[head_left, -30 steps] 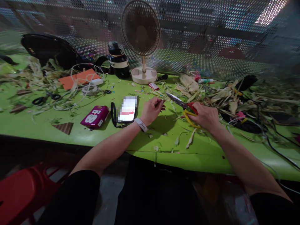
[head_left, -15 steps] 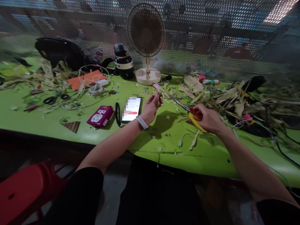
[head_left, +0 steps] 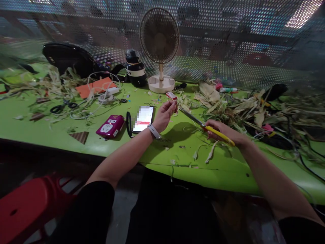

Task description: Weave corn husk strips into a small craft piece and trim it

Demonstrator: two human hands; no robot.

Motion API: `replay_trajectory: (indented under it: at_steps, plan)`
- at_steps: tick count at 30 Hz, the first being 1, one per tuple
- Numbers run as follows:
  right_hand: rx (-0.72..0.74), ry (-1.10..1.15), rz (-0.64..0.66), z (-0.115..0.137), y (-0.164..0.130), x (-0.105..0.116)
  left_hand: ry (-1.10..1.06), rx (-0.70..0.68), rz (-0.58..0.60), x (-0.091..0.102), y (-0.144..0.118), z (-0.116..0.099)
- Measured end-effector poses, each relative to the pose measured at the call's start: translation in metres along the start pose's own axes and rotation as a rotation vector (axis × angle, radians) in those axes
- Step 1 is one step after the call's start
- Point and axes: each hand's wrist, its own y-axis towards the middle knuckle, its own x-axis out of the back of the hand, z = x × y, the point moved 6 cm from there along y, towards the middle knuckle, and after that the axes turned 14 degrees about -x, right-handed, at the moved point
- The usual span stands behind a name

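- My left hand [head_left: 164, 114] has lifted off the table, pinching a small strip higher.
- My right hand [head_left: 223, 133] turned the scissors [head_left: 203, 125] flatter, blades now closed.

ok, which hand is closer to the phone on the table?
Left. The left hand is raised just right of the phone, its wrist almost beside the phone. The right hand grips the scissors farther right, well apart from it.

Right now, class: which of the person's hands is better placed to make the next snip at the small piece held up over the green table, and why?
Probably the right hand: it grips the scissors, whose blades point at the small piece pinched in the raised left hand.
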Motion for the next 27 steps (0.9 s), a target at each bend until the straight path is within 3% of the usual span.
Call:
replay_trajectory:
  at_steps: [10, 15, 22, 27]
  plan:
    - [-0.06, 0.058, -0.029, 0.005, 0.0, -0.001, -0.024, -0.025, 0.106, -0.004, -0.002, 0.001]
    - [-0.125, 0.075, -0.031, 0.0, 0.002, -0.002, -0.002, 0.079, 0.014, -0.003, -0.005, 0.001]
    - [-0.087, 0.133, -0.072, 0.003, 0.0, 0.0, -0.077, 0.177, -0.055, -0.005, -0.009, 0.006]
    - [0.036, 0.414, -0.233, 0.006, 0.001, 0.001, -0.15, 0.352, -0.16, -0.011, -0.024, 0.011]
